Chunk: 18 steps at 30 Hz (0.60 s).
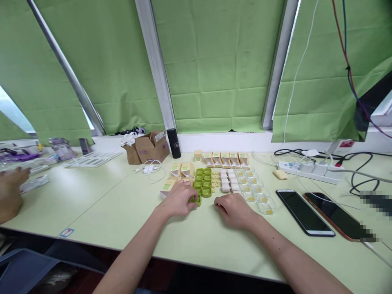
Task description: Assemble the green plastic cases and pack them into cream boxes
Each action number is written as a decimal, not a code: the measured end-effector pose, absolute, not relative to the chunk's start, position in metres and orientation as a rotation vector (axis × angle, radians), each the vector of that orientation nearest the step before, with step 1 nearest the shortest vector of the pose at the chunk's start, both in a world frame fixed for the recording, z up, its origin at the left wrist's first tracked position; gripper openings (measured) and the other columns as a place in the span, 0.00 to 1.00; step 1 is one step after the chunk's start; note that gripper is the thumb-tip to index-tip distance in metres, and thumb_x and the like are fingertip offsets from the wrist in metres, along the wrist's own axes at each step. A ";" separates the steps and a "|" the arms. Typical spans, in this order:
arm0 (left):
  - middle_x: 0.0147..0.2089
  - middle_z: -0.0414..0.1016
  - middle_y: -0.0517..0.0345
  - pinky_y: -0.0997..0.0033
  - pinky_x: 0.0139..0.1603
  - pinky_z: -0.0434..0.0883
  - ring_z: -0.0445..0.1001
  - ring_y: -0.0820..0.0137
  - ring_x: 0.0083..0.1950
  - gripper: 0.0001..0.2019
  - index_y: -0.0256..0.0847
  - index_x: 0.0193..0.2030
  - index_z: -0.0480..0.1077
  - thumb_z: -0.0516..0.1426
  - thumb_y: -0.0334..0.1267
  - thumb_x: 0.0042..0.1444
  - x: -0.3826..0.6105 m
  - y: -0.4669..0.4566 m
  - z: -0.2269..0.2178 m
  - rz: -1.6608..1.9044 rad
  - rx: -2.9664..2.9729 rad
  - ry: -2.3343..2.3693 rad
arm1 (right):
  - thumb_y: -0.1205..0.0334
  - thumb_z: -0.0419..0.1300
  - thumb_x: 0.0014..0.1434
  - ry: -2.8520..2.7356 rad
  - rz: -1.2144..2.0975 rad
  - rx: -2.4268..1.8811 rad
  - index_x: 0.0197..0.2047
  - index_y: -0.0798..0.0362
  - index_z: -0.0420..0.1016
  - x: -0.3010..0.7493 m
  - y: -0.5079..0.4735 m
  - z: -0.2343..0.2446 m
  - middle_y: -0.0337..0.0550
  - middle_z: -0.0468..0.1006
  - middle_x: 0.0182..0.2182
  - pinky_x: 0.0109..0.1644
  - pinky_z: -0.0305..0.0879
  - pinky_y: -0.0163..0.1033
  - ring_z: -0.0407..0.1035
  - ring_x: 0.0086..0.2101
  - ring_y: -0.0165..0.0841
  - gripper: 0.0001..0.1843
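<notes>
My left hand [181, 199] is closed, with thumb and fingertips on the nearest small green tray [199, 201]. Behind it run two columns of similar green trays [207, 183]. To its left stand several small cream boxes [187, 168] with green-edged windows. My right hand [234, 209] rests on the table as a loose fist, and nothing shows in its fingers. Just beyond it are rows of pale pinkish-white blocks [226, 187], with small yellow square pieces [215, 179] to their left. Clear plastic cups [263, 201] with yellow spots sit to the right of that hand.
Two phones [304, 212] [338, 216] lie at right, below a white power strip [312, 169] with cables. More cream boxes [226, 159], a cardboard box [150, 149] and a black bottle [174, 143] stand at the back. Another person's hand [12, 188] is at far left.
</notes>
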<state>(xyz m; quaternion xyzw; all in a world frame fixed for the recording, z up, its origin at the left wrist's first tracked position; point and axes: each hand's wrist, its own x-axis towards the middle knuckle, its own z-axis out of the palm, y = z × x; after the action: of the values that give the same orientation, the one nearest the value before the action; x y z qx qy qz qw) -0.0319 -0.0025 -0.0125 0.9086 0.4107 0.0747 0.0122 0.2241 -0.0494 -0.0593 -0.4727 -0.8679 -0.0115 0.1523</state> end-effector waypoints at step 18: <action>0.29 0.78 0.57 0.59 0.44 0.60 0.74 0.60 0.39 0.06 0.45 0.27 0.76 0.63 0.29 0.50 -0.024 -0.009 -0.018 0.236 2.963 1.149 | 0.69 0.59 0.65 -2.341 0.067 -1.309 0.42 0.50 0.77 0.228 -0.044 -0.063 0.41 0.84 0.38 0.37 0.56 0.38 0.76 0.37 0.35 0.07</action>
<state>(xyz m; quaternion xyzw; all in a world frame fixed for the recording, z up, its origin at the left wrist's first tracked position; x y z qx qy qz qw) -0.0240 -0.0092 -0.0184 0.9296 0.3604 0.0741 -0.0228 0.2278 -0.0439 -0.0631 -0.4750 -0.8497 0.0242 0.2274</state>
